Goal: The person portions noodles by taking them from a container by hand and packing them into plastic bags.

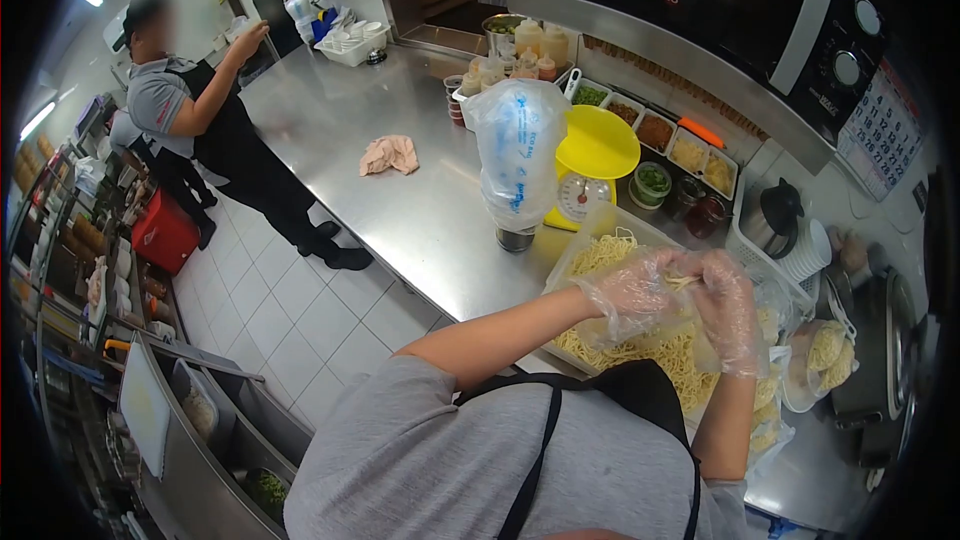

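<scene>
Both my hands wear clear plastic gloves and meet above a clear plastic tub of yellow noodles. My left hand is closed, its fingertips pinching at a few noodle strands. My right hand is closed on the same strands from the other side, fingers curled. The gloves and curled fingers hide part of what is between them. More noodles lie loose in the tub beneath my wrists. Bundled noodles sit in clear plastic to the right.
Behind the tub stand a yellow scale with a yellow pan and an upright plastic bag roll. A pink cloth lies on the steel counter. Topping containers line the wall under a microwave. A co-worker stands left.
</scene>
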Motion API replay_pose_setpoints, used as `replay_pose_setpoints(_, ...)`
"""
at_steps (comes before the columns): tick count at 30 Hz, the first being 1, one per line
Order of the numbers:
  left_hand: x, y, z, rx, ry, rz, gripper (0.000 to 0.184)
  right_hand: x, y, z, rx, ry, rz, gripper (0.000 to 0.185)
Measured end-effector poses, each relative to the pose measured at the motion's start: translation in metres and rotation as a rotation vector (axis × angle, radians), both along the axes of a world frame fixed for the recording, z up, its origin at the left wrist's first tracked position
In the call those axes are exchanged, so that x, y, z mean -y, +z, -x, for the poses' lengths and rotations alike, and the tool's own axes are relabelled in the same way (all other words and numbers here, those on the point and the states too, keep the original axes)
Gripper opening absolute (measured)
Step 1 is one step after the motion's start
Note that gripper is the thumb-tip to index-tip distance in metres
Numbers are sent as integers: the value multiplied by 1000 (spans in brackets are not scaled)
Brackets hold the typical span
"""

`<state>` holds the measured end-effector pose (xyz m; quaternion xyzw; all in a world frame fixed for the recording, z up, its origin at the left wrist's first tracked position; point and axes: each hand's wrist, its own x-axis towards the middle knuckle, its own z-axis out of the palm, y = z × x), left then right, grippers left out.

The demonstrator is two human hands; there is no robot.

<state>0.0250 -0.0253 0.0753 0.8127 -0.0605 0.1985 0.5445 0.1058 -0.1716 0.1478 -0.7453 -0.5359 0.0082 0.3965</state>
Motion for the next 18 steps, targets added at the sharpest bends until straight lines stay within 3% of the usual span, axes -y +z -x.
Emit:
replay_pose_setpoints(2, 2, 1, -4, -7, -50, 97, 50, -1, 6, 5, 31, -9, 9, 15)
replay_pose_setpoints(4, 1, -7, -9, -201, -50, -38, 31, -2, 19, 10, 28, -29, -64, 14)
replay_pose_setpoints(6, 0, -33, -17, -116, -69, -29, 25, 0, 32, 9, 20, -49, -142, 14)
replay_pose_setpoints(7, 1, -40, -19, -29, -88, -22, 19, 4, 37, 3, -12, -24, -301, 14)
replay_pose_setpoints(11, -5, -39, -12, -152, -89, 63, 20, 32, 73, -16, -85, 15, -667, 19)
replay_pose_setpoints(13, -12, -48, -14, -25, -32, -29, 26, 47, 82, -28, -109, 18, -711, 19)
replay_pose_setpoints(16, -19, -45, -16, -101, 53, -126, 37, 71, 81, -27, 33, -269, -708, 27)
replay_pose_setpoints(18, -22, -23, -4, -143, -17, 126, 41, 75, 69, -28, -85, -135, -750, 18)
